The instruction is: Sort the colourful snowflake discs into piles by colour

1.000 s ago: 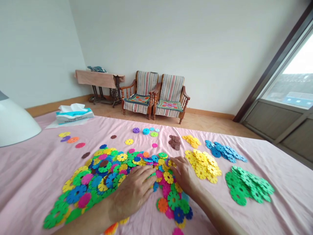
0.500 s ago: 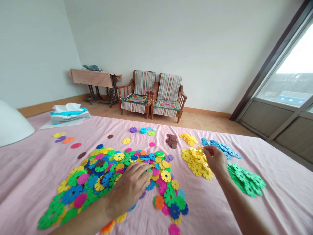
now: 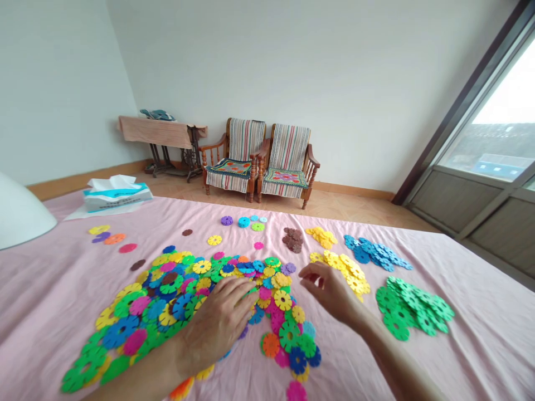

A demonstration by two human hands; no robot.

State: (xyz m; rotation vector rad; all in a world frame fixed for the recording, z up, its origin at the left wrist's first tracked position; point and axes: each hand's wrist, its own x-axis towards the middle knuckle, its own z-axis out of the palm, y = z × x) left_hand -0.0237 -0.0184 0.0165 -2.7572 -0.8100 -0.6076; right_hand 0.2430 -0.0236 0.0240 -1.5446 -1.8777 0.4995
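A big mixed pile of flower-shaped plastic discs (image 3: 167,301), in many colours, covers the left and middle of the pink cloth. My left hand (image 3: 221,314) rests palm down on its right part, fingers stretched out; anything under the palm is hidden. My right hand (image 3: 330,289) hovers between this pile and the yellow discs (image 3: 340,264), partly covering them. Its thumb and fingers are curved and apart, and I see nothing in them. Right of that hand lie green discs (image 3: 413,306) in an overlapping heap. Behind are blue discs (image 3: 378,253) and brown discs (image 3: 293,239).
A smaller yellow-orange heap (image 3: 321,236) lies near the far edge. Single discs, such as a purple disc (image 3: 227,220), are scattered behind the mixed pile. A tissue box (image 3: 118,195) and a white rounded object (image 3: 20,214) stand at left. Two armchairs (image 3: 286,161) are beyond the cloth.
My right hand has moved left and nearer, away from the far side of the yellow discs, uncovering more of the blue and green heaps. My left hand has stayed in place.
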